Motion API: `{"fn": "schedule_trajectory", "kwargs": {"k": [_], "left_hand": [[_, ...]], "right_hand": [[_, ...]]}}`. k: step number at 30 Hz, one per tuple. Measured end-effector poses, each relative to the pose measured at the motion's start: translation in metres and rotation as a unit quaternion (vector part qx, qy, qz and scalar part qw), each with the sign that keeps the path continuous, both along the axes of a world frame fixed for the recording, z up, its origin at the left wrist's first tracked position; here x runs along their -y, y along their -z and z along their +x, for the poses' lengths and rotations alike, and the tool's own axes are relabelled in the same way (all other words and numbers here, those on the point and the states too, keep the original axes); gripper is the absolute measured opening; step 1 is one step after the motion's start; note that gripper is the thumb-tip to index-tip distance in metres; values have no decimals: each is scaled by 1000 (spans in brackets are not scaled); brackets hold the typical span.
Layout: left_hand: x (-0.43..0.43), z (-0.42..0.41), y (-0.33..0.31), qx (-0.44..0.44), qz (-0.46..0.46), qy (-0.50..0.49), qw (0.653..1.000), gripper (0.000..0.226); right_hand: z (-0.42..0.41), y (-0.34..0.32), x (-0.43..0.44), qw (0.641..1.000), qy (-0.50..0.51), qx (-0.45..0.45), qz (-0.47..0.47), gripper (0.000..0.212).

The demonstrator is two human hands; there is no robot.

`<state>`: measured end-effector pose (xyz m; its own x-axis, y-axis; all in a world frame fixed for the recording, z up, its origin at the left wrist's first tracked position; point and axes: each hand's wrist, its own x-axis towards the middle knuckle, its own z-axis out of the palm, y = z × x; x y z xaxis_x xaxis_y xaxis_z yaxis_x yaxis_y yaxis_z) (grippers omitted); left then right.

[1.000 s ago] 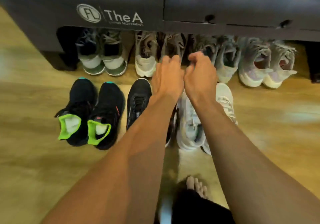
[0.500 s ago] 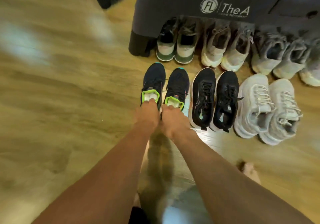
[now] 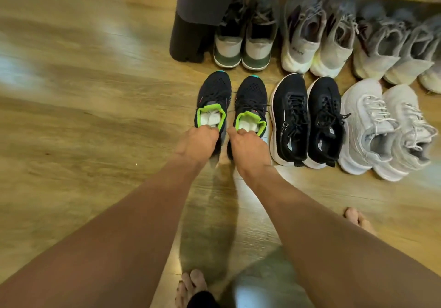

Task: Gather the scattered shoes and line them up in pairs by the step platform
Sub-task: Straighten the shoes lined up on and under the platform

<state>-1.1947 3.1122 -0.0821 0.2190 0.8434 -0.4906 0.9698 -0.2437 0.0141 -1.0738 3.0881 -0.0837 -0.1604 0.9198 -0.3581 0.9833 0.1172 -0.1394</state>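
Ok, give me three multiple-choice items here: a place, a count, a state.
1. Where in the front row is the green-lined pair? A left end B middle C right end
2. How many pairs are in the front row? A two B three C five
3. The hands are: A both empty B lifting a white shoe C each gripping a green-lined heel
A: black pair and white pair lie to its right. B: those three pairs. C: left hand and right hand grip the heels.

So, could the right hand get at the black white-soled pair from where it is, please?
Probably yes: the right hand grips the green-lined shoe directly beside the black pair, nothing between them.
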Motion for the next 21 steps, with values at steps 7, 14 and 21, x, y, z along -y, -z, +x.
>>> {"fn": "schedule_trajectory", "kwargs": {"k": [7,14,21], "left_hand": [[7,-1,1,12,5,-10,1000,37],[14,7,-15,-49,31,-36,998,25],[22,82,-37,111,91,-23,989,43]], "right_hand": [[6,0,4,1000,-17,0,19,47],[6,0,10,998,-5,-29,-63,61],[79,-35,8,993,107,-15,46,51]]}}
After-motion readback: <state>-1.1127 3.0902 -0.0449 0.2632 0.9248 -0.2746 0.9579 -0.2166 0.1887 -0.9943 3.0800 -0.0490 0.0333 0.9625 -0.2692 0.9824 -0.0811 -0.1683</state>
